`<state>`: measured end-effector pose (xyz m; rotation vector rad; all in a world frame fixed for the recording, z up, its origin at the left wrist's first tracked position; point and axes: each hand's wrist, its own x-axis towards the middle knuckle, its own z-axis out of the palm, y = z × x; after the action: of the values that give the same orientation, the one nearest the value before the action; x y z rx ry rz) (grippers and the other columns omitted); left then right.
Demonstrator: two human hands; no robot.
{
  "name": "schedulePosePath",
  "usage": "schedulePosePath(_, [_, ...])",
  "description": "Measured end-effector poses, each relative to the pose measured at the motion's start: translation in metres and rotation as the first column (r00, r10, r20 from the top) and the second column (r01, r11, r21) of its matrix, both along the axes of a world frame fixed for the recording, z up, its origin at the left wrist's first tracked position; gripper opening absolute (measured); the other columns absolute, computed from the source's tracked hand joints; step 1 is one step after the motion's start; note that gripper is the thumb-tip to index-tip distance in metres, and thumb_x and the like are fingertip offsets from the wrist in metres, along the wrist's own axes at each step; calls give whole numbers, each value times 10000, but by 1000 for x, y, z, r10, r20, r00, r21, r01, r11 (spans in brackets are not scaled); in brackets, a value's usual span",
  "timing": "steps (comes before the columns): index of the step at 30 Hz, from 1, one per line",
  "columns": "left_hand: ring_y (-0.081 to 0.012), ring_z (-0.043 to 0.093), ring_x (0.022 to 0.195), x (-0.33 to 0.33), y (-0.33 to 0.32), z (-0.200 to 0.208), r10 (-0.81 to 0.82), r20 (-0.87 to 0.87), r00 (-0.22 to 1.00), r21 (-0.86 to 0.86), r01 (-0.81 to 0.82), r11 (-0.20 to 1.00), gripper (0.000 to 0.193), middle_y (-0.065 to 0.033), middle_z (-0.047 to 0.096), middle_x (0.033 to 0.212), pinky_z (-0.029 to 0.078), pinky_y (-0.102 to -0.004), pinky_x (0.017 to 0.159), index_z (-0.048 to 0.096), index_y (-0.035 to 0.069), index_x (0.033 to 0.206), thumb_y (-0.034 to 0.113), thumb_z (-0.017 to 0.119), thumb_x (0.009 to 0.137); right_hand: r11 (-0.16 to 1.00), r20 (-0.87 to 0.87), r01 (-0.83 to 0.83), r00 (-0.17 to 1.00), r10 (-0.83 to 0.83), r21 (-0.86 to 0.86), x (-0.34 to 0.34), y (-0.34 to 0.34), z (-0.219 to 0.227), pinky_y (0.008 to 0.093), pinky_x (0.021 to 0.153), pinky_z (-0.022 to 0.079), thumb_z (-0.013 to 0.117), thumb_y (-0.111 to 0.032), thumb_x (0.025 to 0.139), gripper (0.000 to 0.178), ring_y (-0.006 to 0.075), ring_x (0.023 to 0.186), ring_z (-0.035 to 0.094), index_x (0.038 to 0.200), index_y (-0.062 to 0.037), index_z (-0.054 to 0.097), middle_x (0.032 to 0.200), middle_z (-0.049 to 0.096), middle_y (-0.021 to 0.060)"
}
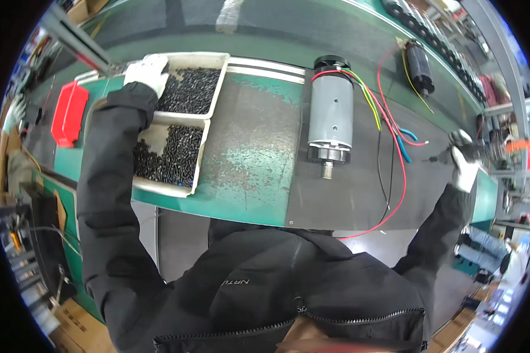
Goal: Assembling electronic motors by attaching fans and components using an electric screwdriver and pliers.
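Wearer's L hand, white-gloved, is in upper off-white bin of small shiny blk parts; can't tell if fingers grip any. R hand is closed round a dark-bitted tool. Grey cyl. motor, smooth w/ blk ends, lies mid-worktop, multicol. wires attached. Jacket has pale lettering.

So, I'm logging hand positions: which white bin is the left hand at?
The farther bin: the left hand overlaps its left end, while the nearer bin has no hand at it.
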<state>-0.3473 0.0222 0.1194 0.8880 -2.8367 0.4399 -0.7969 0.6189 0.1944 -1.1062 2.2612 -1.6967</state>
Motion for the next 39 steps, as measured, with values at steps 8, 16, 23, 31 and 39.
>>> schedulePosePath(8, [-293, 569, 1070, -8, 18, 15, 73, 151, 986, 63, -83, 995, 246, -111, 606, 1111, 433, -440, 889, 587, 133, 1051, 243, 559, 833, 686, 247, -141, 865, 436, -714, 173, -49, -3, 326, 707, 376, 717, -87, 694, 730, 168, 773, 482, 1337, -86, 372, 1142, 545, 93])
schedulePosePath(16, [-316, 544, 1127, -6, 17, 15, 54, 212, 976, 53, -66, 996, 362, -159, 565, 1205, 445, -418, 925, 553, 78, 1145, 254, 598, 831, 682, 354, -88, 802, 480, -726, 215, -114, -7, 324, 663, 346, 718, -106, 697, 645, 177, 771, 452, 1270, -74, 423, 938, 445, 45])
schedulePosePath(23, [-349, 531, 1138, -15, 8, 0, 37, 164, 986, 81, -51, 995, 362, -190, 554, 1210, 446, -418, 944, 529, 57, 1144, 224, 593, 829, 699, 399, -64, 782, 478, -712, 204, -83, -13, 326, 737, 345, 695, -71, 695, 603, 172, 837, 444, 1225, -128, 414, 1002, 459, 30])
schedulePosePath(31, [-348, 583, 1060, 13, 8, 14, -26, 7, 1000, 103, 25, 994, 322, -191, 586, 1164, 472, -431, 905, 539, 40, 1127, 219, 515, 860, 680, 375, -152, 738, 561, -718, 209, -90, -4, 330, 723, 358, 681, -71, 725, 631, 176, 837, 471, 1283, -120, 390, 1003, 472, 29])
schedulePosePath(39, [-133, 486, 791, -3, 216, 67, 587, -601, 542, 542, 816, -198, 321, -99, 504, 1002, 450, -249, 720, 502, 44, 1045, 90, 704, 801, 468, 270, -233, 570, 776, -853, 232, -155, 52, 231, 649, 378, 615, -6, 784, 309, 97, 770, 451, 1041, -60, 450, 920, 484, -6])
